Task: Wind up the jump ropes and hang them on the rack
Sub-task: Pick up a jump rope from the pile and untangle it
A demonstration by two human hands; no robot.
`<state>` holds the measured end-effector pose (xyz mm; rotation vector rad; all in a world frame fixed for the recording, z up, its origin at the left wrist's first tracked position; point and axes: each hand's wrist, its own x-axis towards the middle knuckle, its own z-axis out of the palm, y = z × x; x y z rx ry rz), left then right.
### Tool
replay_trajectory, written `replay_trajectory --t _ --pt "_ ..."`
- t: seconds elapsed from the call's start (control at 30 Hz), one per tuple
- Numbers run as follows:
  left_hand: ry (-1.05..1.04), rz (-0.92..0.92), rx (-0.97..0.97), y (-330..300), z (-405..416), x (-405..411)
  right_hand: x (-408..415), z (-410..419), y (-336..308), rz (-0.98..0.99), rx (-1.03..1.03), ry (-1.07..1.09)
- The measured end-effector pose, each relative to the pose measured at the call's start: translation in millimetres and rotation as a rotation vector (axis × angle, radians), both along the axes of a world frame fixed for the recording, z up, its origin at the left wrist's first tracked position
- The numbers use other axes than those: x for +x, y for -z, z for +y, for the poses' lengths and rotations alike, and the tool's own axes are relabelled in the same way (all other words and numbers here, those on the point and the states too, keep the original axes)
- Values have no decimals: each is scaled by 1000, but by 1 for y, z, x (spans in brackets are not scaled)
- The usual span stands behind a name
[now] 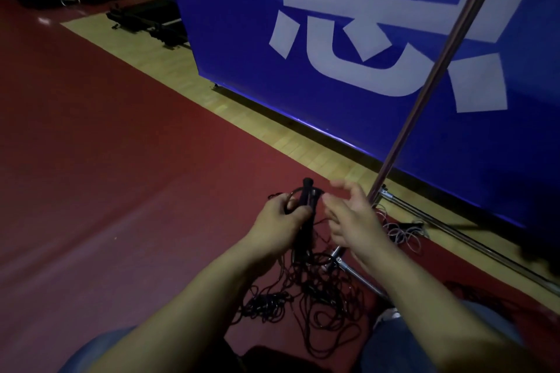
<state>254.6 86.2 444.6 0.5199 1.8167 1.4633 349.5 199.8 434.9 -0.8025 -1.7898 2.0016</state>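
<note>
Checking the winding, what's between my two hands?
In the head view, the black jump rope handles stand between them, gripped by the left hand; the right hand is open beside them.

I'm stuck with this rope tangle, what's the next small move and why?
Probably bring the right hand in to pinch the cord just below the black handles that the left hand grips. The right hand is open beside them, and the rope hangs loose into a tangled heap on the floor.

You've got matt black handles (306,203) and thin cord (318,291), a shiny metal pole (424,91), a smooth red mat (121,175) with soft sheen, and pale wood flooring (272,127).
</note>
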Motion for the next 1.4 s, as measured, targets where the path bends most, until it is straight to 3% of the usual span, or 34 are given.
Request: replay_trajectory --t 0.1,0.23,0.33,0.43,0.5,0.67,0.87,0.97,1.07,1.17,1.27,1.4 --pt "-34 -184 8 3 -2 -2 7 2 -8 53 300 5" --pt "63 -591 177 0 -2 -4 16 -13 -14 203 304 -78" --pt "124 -758 315 -7 -7 -13 18 -16 -14 256 215 -132" --pt "152 -838 431 -17 -15 -19 17 -10 -12 222 275 -111" --pt "47 -800 446 -19 -15 -21 16 -8 -9 196 343 -121" --pt "-475 -586 429 -14 -9 -35 19 -14 -7 161 396 -307" --pt "-589 -180 494 -28 -22 -71 18 -18 8 -323 534 -742" --pt "-610 -158 571 -29 -24 -73 14 -20 24 -478 748 -586" --pt "-538 -277 597 -33 -23 -65 8 -26 17 -312 934 -300" --pt "-404 -468 572 -37 -14 -43 -1 -33 -1 -41 733 -173" --pt "-280 -696 622 -38 -10 -25 -11 -28 12 -86 427 -346" --pt "-266 -854 721 -42 -16 -31 -16 -24 29 -77 362 -415"
